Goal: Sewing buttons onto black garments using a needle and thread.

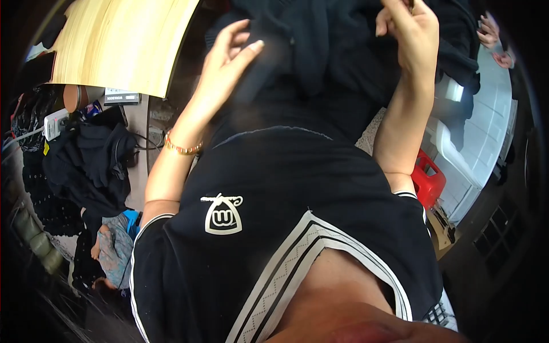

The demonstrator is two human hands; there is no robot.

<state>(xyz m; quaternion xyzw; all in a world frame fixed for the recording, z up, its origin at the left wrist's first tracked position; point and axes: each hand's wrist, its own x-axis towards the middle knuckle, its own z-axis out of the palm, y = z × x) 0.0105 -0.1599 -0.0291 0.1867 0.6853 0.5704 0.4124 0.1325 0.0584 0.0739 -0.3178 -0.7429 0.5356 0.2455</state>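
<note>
Dark knitted cloth (pixel 311 51), black or navy, lies in loose folds across my lap and up to the top edge. Over its left side hovers my left hand (pixel 226 57), thumb and fingers apart, holding nothing. My right hand (pixel 414 34) is raised at the top edge above the right side of the cloth. Its fingers are bent together in a pinch, and a small dark bit shows between them, too small to name. The picture's edge cuts off part of these fingers.
A pale wooden tabletop (pixel 123 43) stands at the upper left. Below it are a white power strip (pixel 57 124) and a heap of dark clothes (pixel 91 163). A red stool (pixel 428 180) and a white table (pixel 494 114) stand right, near another person's hands (pixel 489 33). Someone in a patterned top (pixel 116 248) is lower left.
</note>
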